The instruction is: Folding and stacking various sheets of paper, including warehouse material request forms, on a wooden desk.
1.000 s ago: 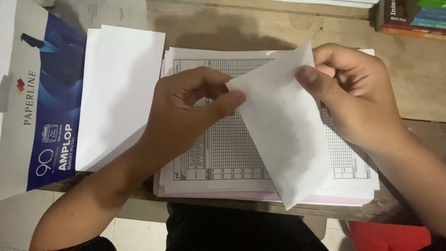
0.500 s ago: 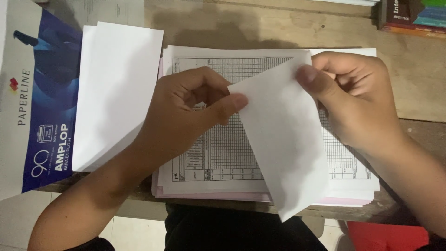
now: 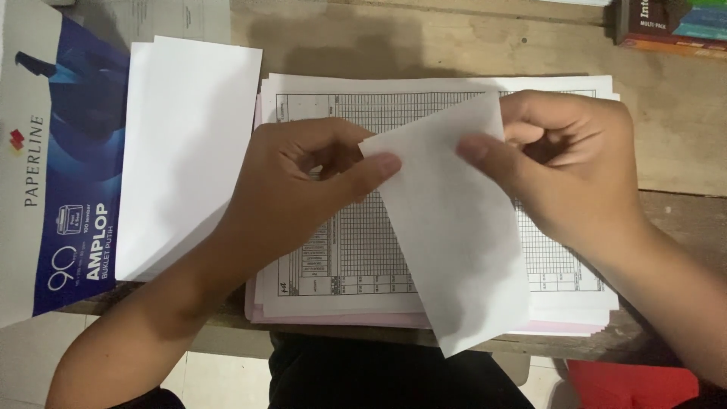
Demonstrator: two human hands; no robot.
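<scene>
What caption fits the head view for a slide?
Both hands, left hand and right hand, pinch a white envelope above a stack of gridded forms on a wooden table.

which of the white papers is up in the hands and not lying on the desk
The blank white envelope, tilted and pinched by the left hand and right hand; the other stacks lie flat.

Matt white paper envelope, worn wooden table

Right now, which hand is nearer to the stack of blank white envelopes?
Left. The left hand is just right of the stack of blank white envelopes, its grip on the white envelope. The right hand holds that envelope's far edge.
</scene>
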